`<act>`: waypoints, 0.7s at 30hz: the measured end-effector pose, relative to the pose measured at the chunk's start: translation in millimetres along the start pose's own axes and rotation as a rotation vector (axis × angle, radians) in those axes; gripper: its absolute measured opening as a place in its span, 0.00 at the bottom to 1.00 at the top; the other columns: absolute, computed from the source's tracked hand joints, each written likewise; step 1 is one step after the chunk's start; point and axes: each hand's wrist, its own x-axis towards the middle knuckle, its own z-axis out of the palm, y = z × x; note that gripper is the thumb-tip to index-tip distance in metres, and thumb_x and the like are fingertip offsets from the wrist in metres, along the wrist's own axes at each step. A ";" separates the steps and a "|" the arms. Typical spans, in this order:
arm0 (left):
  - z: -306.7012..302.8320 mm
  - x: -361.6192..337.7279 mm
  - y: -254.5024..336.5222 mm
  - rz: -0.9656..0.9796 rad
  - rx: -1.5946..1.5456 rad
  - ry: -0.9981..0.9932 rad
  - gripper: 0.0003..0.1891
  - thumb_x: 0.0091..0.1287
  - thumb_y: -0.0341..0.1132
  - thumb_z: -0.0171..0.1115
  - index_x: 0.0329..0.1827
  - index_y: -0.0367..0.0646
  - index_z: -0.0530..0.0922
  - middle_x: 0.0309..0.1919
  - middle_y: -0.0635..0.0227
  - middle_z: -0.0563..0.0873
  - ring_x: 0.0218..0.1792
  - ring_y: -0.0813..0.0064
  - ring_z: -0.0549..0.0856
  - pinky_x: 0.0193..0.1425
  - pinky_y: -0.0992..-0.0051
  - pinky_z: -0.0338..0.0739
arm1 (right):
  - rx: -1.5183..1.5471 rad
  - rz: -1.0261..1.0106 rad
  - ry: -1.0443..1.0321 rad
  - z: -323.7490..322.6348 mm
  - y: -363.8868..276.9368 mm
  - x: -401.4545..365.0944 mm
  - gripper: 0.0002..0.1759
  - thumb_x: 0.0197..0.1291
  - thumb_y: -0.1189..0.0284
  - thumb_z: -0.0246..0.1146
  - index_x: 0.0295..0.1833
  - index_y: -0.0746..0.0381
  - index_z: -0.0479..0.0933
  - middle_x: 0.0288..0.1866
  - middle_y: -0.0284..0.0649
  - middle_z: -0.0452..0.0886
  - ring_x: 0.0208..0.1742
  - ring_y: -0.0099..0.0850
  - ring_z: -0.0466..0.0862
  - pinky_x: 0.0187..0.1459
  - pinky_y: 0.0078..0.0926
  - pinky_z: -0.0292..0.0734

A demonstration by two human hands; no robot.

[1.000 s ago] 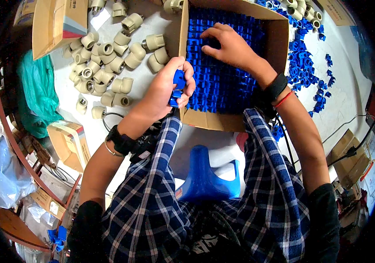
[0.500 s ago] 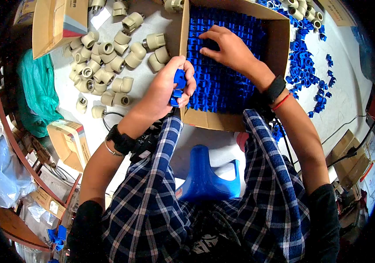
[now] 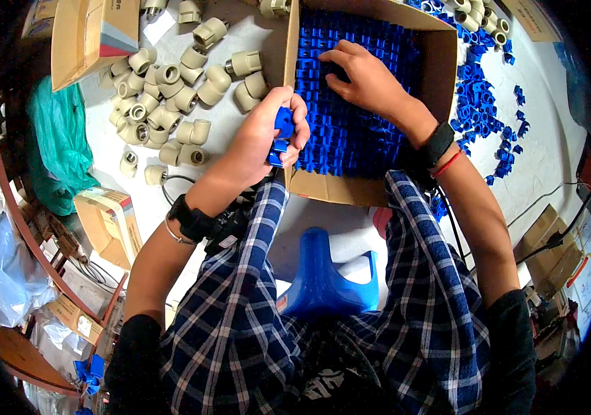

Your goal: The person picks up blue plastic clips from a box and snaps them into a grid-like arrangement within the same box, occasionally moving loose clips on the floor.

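Blue clips (image 3: 280,137), small glossy plastic pieces stacked together, sit clenched in the left hand (image 3: 257,142) at the near-left corner of the cardboard box (image 3: 440,66), while the right hand (image 3: 368,79) touches packed rows (image 3: 351,138) inside it, grip unclear.

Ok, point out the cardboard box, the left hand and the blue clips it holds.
cardboard box (image 3: 340,190), head view, near wall.
left hand (image 3: 261,135), head view, back of the hand.
blue clips (image 3: 282,124), head view, top piece between the fingers.

Single view: your head cam, fisheye, facing forward and steeply down. Close range: your left hand (image 3: 268,135) and right hand (image 3: 368,79) land upper centre, at the cardboard box (image 3: 337,188). Black vignette rings the edges; straight lines bow outward.
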 end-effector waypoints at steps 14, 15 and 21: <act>-1.4 0.1 -1.0 0.005 0.021 0.019 0.20 0.74 0.51 0.39 0.31 0.47 0.66 0.15 0.66 0.73 0.07 0.79 0.64 0.11 0.80 0.62 | 0.018 -0.007 0.217 -5.9 -29.0 -5.4 0.17 0.53 0.69 0.63 0.47 0.65 0.74 0.44 0.49 0.74 0.49 0.47 0.75 0.52 0.38 0.72; -4.4 0.6 -0.9 0.008 -0.002 -0.030 0.21 0.73 0.53 0.38 0.31 0.46 0.67 0.16 0.65 0.74 0.09 0.79 0.66 0.13 0.81 0.63 | 0.064 -0.021 0.269 -8.2 -36.7 -6.3 0.15 0.54 0.70 0.62 0.46 0.65 0.74 0.43 0.49 0.75 0.48 0.47 0.75 0.51 0.37 0.72; 3.6 -4.7 0.9 -0.029 -0.005 0.060 0.25 0.72 0.58 0.35 0.32 0.46 0.69 0.16 0.69 0.73 0.12 0.80 0.70 0.15 0.82 0.64 | 0.348 -0.131 0.223 -11.0 -83.4 -15.4 0.14 0.55 0.69 0.63 0.44 0.65 0.73 0.42 0.47 0.74 0.43 0.45 0.75 0.46 0.35 0.72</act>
